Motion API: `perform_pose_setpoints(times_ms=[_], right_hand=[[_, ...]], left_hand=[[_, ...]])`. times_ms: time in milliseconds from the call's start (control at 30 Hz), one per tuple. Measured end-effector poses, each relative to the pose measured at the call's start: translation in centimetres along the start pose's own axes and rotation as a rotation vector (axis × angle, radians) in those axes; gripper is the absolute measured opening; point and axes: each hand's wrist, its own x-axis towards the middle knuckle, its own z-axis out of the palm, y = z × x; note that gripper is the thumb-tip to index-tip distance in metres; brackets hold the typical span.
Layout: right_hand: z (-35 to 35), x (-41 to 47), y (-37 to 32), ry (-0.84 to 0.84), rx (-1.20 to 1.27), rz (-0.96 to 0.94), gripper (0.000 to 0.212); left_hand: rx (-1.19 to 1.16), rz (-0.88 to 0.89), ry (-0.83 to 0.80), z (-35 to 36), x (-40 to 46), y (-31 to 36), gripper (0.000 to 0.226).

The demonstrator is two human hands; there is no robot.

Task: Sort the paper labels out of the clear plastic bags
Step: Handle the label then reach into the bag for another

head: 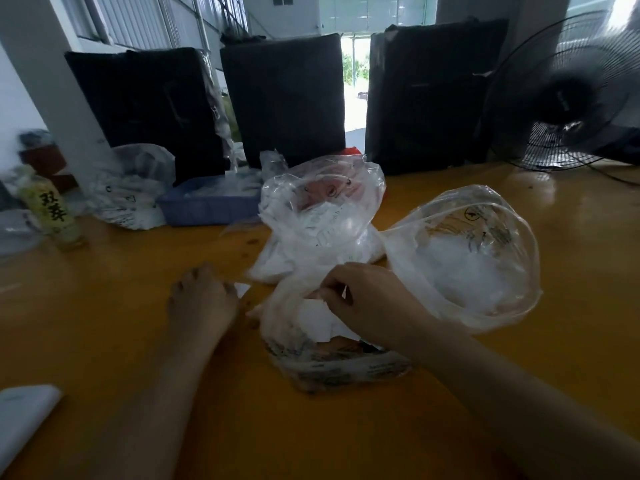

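Labels (320, 315) sit in the near clear bag (332, 358) at table (104, 323) center, right hand (363, 299) w/ fingers pinching one at the bag mouth, left hand (201, 299) at 9 o'clock, curled, grip unclear, so right is nearer.

Orange-yellow table (104, 306) fills lower frame. Three dark upright panels (284, 98) across top centre. Bright doorway (355, 64) between centre and right panels, daylight, greenery beyond. Black fan (561, 95) upper right. White pillar (45, 64) upper left.
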Motion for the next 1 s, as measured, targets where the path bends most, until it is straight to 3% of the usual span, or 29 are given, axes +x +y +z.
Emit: perform_pose_setpoints(times_ms=[67,133,333,400,467,533,600,667,733,800,867,933,1000], right_hand=[[0.2,-0.4,0.3,0.023,0.014,-0.009,0.019],[0.3,-0.7,0.4,0.024,0.016,-0.031,0.021],[0.3,-1.0,0.6,0.043,0.021,-0.056,0.021],[0.3,-1.0,0.6,0.081,0.047,-0.068,0.019],[0.0,-1.0,0.4,0.169,0.068,-0.06,0.015],[-0.6,-0.9,0.1,0.317,0.023,-0.042,0.012],[-1.6,-0.8,0.2,0.437,-0.104,0.02,0.015],[-3.1,-0.8,1.0,0.444,-0.233,0.16,0.022],[-4.8,-1.1,2.5,0.4,-0.345,0.338,0.023],[-6.3,-1.6,3.8,0.29,-0.47,0.515,0.026],[-7.1,-2.1,4.7,0.101,-0.541,0.644,0.025],[-7.0,-2.5,5.2,-0.072,-0.542,0.695,0.017],[-6.6,-2.6,5.6,-0.131,-0.52,0.695,0.011]], left_hand=[[0.168,-0.025,-0.154,1.2,1.5,-1.5,0.063],[0.22,-0.018,-0.143,1.6,2.6,-1.9,0.066],[-0.108,-0.023,-0.085,1.5,4.5,-1.8,0.04],[-0.311,-0.073,0.028,1.1,3.9,-1.4,0.043],[-0.513,-0.08,0.254,0.1,3.2,-0.1,0.049],[-0.688,0.025,0.471,-1.7,2.3,2.4,0.044],[-0.723,0.203,0.581,-3.7,1.7,5.7,0.04],[-0.528,0.392,0.555,-4.6,2.0,9.0,0.038],[-0.15,0.469,0.42,-4.5,2.6,11.8,0.04],[0.147,0.411,0.175,-3.9,2.9,13.6,0.048],[0.297,0.33,-0.012,-3.0,3.1,14.2,0.057],[0.347,0.361,0.007,-2.5,2.9,14.1,0.062],[0.354,0.473,0.169,-2.2,2.9,13.8,0.048]])
